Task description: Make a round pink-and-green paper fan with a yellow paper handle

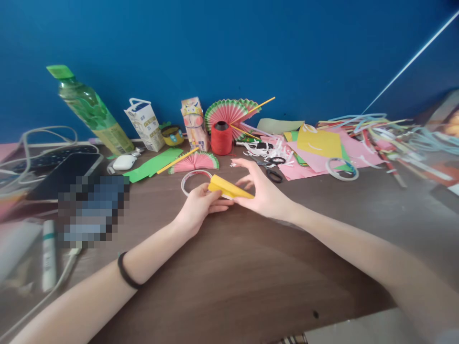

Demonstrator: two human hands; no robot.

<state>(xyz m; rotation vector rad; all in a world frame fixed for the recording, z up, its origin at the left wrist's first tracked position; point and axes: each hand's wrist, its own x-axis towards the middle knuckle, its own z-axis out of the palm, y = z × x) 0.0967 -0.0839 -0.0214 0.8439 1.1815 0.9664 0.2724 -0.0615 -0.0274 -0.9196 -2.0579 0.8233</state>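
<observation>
Yellow paper, a folded piece (pixel 229 186), is raised over the dark brown counter (pixel 229 277) on the near side of the red thread spool (pixel 221 141). The left hand (pixel 199 204) pinches the paper's left end between thumb and fingers. The right hand (pixel 268 190) is spread wide, thumb against the paper's near edge, index finger raised; something pale at that fingertip is too small to identify. To the spool's near left lie a tape roll (pixel 183 185) and a small pleated watermelon fan (pixel 195 162); a larger watermelon fan (pixel 223 109) stands just behind it. Black-handled scissors (pixel 274 176) lie to its near right, a milk carton (pixel 145 126) stands to its left, and a green-capped bottle (pixel 93 114) leans farther left.
</observation>
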